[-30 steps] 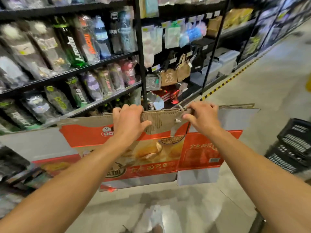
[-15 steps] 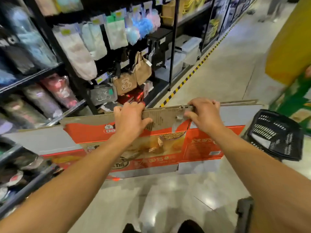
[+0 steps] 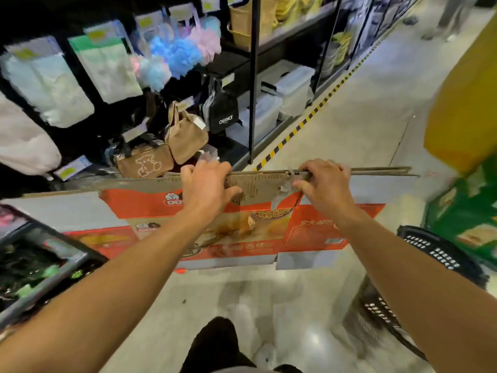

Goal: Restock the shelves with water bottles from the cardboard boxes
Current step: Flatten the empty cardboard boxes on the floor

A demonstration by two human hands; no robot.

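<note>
A: Where is the cardboard box (image 3: 242, 227)?

B: Flattened and held up on edge over the aisle floor (image 3: 349, 125), printed orange-and-white side facing the camera. The left hand (image 3: 205, 185) has its fingers curled over the top edge, thumb pressed on the near face. The right hand (image 3: 324, 184) grips the same edge just to the right, fingers hooked over and thumb on the front, beside a scrap of torn tape.

A: Has the grip changed from a second ago?

B: No, both hands sit on the edge as before. The surroundings differ: the bottles that filled the shelves at left are out of view, and the shelving (image 3: 252, 76) now shows hanging pouches, blue and pink bath puffs (image 3: 174, 55), brown bags (image 3: 185, 133) and clear storage tubs (image 3: 293, 90).

A: And on the right?

B: The black basket (image 3: 441, 254) sits lower and nearer the right forearm, with a yellow-and-green display (image 3: 468, 146) beyond it.
</note>
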